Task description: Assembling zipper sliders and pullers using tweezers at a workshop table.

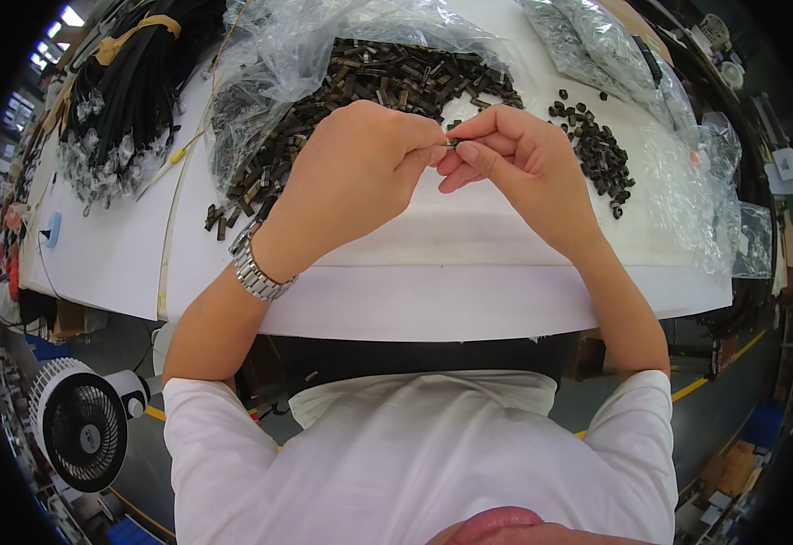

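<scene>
My left hand (357, 173), with a metal-band watch (256, 272) at its wrist, meets my right hand (528, 168) above the white table. Between their fingertips is a small dark piece (453, 143), mostly covered by the fingers. Thumb and forefinger are pinched on it in both hands, while the other right fingers curl loosely. Behind my hands spreads a large heap of small dark rectangular pieces (387, 77), partly on a clear plastic bag (274, 68). To the right lies a smaller pile of short dark pieces (596, 150).
Bundled black cables (147, 73) with clear-wrapped ends lie at the far left, near a yellow-handled thin tool (177, 156). Clear plastic bags (610, 45) cover the far right. A white fan (83, 422) stands left of me below the table edge.
</scene>
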`<state>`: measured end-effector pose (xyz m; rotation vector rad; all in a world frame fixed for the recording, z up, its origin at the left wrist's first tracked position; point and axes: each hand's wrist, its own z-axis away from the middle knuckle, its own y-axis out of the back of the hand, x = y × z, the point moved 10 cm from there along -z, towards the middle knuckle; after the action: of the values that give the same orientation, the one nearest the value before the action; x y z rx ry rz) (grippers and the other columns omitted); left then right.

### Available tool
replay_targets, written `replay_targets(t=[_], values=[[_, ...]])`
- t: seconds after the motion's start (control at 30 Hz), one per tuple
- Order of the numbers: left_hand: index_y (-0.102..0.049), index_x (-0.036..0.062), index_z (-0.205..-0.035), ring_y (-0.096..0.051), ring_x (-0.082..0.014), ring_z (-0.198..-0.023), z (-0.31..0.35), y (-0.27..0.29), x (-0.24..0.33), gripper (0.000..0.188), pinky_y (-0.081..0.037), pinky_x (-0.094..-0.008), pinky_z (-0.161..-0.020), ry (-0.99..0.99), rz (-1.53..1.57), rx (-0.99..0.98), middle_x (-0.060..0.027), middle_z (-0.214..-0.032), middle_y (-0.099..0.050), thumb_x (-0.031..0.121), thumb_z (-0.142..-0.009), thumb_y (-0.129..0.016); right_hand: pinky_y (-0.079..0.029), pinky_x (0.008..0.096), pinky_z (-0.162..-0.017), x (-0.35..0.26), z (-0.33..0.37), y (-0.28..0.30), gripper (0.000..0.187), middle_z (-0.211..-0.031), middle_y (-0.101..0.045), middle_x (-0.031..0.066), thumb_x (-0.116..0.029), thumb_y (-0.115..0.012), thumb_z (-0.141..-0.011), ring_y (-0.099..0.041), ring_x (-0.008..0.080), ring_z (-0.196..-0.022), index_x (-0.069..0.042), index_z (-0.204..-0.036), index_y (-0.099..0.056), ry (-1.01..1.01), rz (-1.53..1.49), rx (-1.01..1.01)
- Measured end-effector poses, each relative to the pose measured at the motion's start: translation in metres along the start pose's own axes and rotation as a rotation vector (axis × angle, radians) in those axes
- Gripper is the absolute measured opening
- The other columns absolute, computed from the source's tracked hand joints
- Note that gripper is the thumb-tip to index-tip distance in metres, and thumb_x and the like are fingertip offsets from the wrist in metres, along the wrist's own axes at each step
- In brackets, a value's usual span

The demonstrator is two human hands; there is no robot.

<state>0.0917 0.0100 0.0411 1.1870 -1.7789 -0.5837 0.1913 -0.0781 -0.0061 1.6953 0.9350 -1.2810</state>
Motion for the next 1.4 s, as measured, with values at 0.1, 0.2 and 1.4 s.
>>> replay_targets(t=[0.1,0.2,1.4], values=[[-0.076,0.0021,-0.088,-0.046,-0.0143,-0.051,-0.001,-0.009,-0.015,0.017,-0.036,-0.0301,-0.051,0.146,0.266,-0.156,-0.0036,-0.059,-0.057,0.013,-0.099,-0.07,-0.063,0.0318,-0.08,-0.001,-0.003,-0.005,0.013,-0.097,-0.078,0.0141,-0.003,-0.06,-0.106,-0.079,0.0205,-0.086,0.006,-0.113,-0.065,-0.073,-0.168,-0.139],[-0.075,0.0023,-0.087,-0.043,-0.0062,-0.053,0.004,-0.02,-0.027,0.022,-0.032,-0.0263,-0.05,0.278,0.48,-0.271,0.0018,-0.059,-0.053,0.017,-0.102,-0.07,-0.063,0.0322,-0.079,-0.007,-0.001,-0.008,0.013,-0.097,-0.077,0.0138,-0.005,-0.06,-0.106,-0.079,0.0214,-0.086,0.004,-0.113,-0.066,-0.113,-0.152,-0.211],[-0.068,0.0041,-0.121,-0.07,-0.0277,-0.07,0.016,0.0,0.022,0.03,-0.054,-0.0382,-0.06,-0.052,-0.263,0.015,-0.01,-0.082,-0.07,0.003,-0.091,-0.069,-0.061,0.0271,-0.084,-0.002,0.002,-0.003,0.01,-0.1,-0.078,0.0173,-0.001,-0.066,-0.103,-0.079,0.0197,-0.092,0.005,-0.105,-0.058,0.002,-0.147,0.051]])
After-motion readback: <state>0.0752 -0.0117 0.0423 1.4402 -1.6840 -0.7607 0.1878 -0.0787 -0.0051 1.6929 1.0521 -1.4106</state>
